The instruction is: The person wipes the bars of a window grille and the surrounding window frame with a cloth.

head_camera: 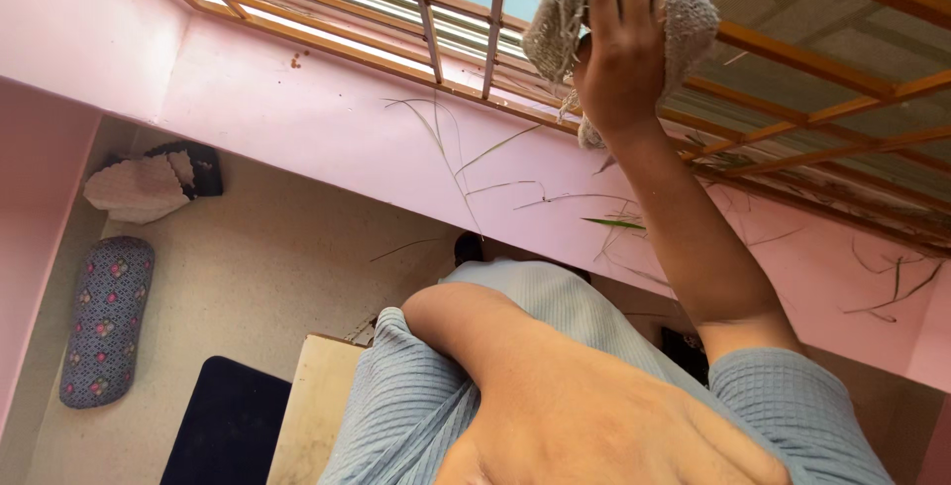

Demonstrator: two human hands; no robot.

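Right hand [622, 49]: raised, fingers clamped on grey rag [684, 9], pressed against wooden window bars [495, 19].
Left hand [594, 426]: low, close to camera, resting loose, holding nothing.
Below: pink wall ledge [327, 118], floral bolster [104, 322] on floor.

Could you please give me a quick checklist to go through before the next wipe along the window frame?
1. Grey cloth gripped by the right hand: ok.
2. Cloth against the orange window bars: ok.
3. Dry grass strands lying on the pink sill: not ok.
4. Left hand free, holding nothing: ok.
5. Firm footing under the person: cannot tell, feet are hidden.
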